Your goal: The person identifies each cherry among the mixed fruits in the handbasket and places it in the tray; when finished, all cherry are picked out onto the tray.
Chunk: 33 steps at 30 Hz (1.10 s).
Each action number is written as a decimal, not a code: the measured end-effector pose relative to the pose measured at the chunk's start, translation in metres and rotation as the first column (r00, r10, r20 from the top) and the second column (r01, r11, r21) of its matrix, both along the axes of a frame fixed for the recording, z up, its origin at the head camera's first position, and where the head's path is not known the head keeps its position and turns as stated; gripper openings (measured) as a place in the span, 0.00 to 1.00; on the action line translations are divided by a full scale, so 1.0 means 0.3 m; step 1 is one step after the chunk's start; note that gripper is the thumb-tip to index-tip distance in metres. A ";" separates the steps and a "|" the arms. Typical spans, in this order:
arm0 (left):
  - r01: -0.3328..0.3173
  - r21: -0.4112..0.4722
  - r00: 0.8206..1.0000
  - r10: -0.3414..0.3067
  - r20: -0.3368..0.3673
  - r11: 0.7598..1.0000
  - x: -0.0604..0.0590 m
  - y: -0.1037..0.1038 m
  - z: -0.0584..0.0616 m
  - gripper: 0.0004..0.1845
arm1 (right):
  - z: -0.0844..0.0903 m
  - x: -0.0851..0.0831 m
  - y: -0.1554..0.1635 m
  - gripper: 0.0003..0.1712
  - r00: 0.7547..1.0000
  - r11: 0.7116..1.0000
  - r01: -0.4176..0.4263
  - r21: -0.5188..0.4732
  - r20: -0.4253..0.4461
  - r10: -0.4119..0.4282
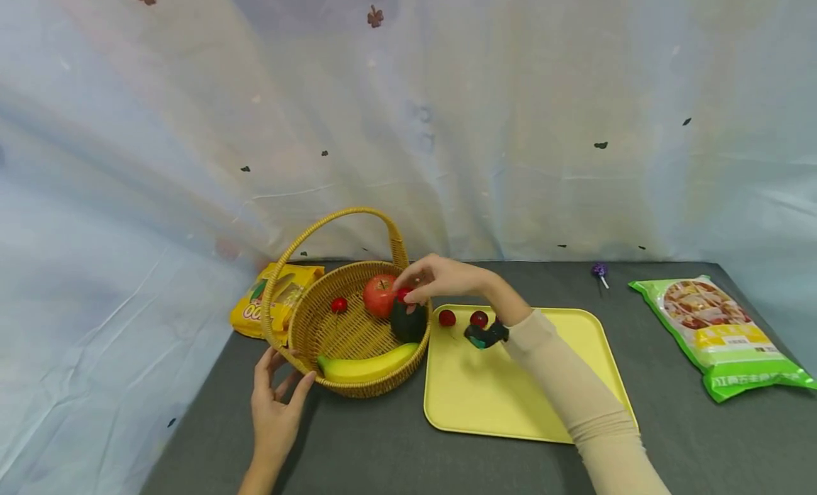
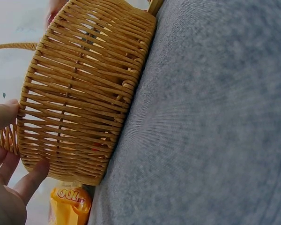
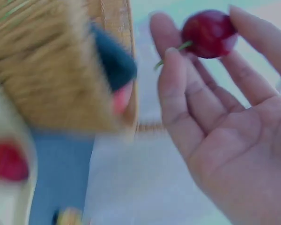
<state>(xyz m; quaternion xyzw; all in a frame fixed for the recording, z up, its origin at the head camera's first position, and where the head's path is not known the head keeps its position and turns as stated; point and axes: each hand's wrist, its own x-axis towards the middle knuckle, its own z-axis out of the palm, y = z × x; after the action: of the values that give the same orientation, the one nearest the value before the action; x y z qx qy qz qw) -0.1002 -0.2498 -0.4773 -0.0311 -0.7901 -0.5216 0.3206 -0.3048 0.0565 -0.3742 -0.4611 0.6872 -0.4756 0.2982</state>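
My right hand (image 1: 443, 276) pinches a dark red cherry (image 3: 210, 33) with a green stem, held above the right side of a wicker basket (image 1: 305, 332). Fingers and thumb of my left hand (image 1: 274, 403) grip the basket's near-left rim, beside the foot of its arched handle. Inside the basket lie a red apple (image 1: 378, 295), a dark green avocado (image 1: 407, 323), a yellow banana (image 1: 370, 367) and one cherry (image 1: 339, 305). On the yellow tray (image 1: 491, 403), two more cherries, the left one (image 1: 447, 318) and the right one (image 1: 479, 318), sit near the far edge.
Behind the basket's left side lies a yellow snack bag (image 1: 249, 310). At the far right are a purple lollipop (image 1: 600, 270) and a green-and-white food bag (image 1: 721, 332). A pale patterned curtain (image 1: 485, 126) hangs behind the dark grey table (image 1: 383, 445).
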 end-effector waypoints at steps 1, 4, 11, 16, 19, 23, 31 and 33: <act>-0.001 0.003 1.000 0.001 0.001 1.000 0.001 0.001 0.000 0.41 | -0.008 0.003 0.053 0.19 0.999 1.000 0.026 -0.011 0.022 -0.025; -0.003 0.014 1.000 0.003 0.004 1.000 0.003 0.003 0.000 0.41 | -0.048 0.017 0.210 0.19 0.989 0.993 0.107 -0.041 0.106 -0.102; -0.001 0.010 1.000 0.001 -0.009 1.000 0.004 0.009 0.008 0.40 | -0.158 0.090 0.539 0.18 0.924 0.943 0.325 -0.073 0.239 -0.300; 0.002 0.018 1.000 -0.002 -0.014 1.000 0.002 0.014 0.015 0.39 | -0.208 0.146 0.708 0.20 0.864 0.876 0.482 -0.008 0.173 -0.473; 0.007 0.023 1.000 -0.007 -0.013 1.000 0.002 0.015 0.017 0.39 | -0.235 0.170 0.762 0.21 0.835 0.844 0.532 0.061 0.125 -0.536; 0.016 0.023 1.000 -0.016 -0.012 1.000 0.001 0.014 0.016 0.39 | -0.257 0.191 0.790 0.25 0.823 0.822 0.551 0.140 0.069 -0.564; 0.009 0.015 1.000 -0.009 -0.004 1.000 0.000 0.015 0.016 0.39 | -0.273 0.201 0.772 0.19 0.841 0.834 0.537 0.128 -0.008 -0.541; 0.010 0.018 1.000 -0.010 -0.002 1.000 0.002 0.015 0.017 0.39 | -0.272 0.203 0.766 0.18 0.838 0.828 0.545 0.132 -0.064 -0.542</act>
<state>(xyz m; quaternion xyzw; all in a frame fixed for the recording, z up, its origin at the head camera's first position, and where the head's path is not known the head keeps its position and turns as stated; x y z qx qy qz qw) -0.0997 -0.2453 -0.4721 -0.0328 -0.7849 -0.5301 0.3191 -0.2437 0.2863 -0.4559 -0.2295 0.8259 -0.4843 0.1752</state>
